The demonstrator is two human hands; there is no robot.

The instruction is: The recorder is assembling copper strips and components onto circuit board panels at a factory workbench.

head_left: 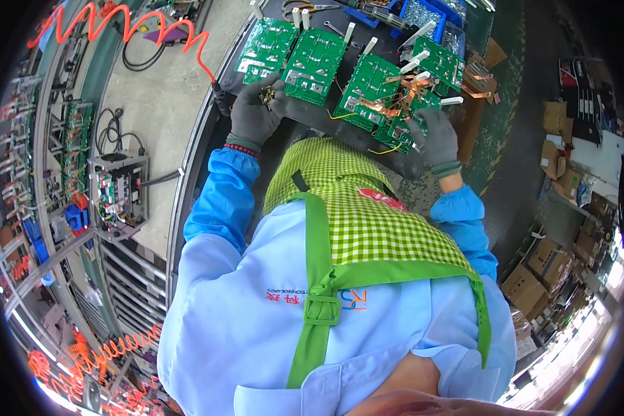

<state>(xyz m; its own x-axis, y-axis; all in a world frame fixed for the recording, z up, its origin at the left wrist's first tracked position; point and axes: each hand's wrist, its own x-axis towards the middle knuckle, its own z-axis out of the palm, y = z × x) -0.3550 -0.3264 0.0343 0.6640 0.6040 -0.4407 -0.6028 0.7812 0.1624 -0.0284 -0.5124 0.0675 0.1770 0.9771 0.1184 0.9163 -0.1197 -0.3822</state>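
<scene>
Brass parts in one hand, the other at the boards

I have the left hand [255,114] in view, gloved in grey, its fingers curled around a bunch of small brass parts [267,94]. It hangs just beside the lower corner of the second board [315,62], at the near edge of the workbench [304,111]. The right hand [435,135], gloved too, has its fingers bent at the near end of the right-hand group of green boards [399,130]. I cannot tell from here whether those fingertips are pinching something or only resting there.

I judge the step to be fitting small parts to the boards, with the brass pieces as the supply. The next move probably calls for the right hand to take one piece from the left and seat it squarely, clear of the copper strips [414,84] and the yellow wire [387,150]. The brass parts lie within the left hand's grasp, well apart from the right.
</scene>
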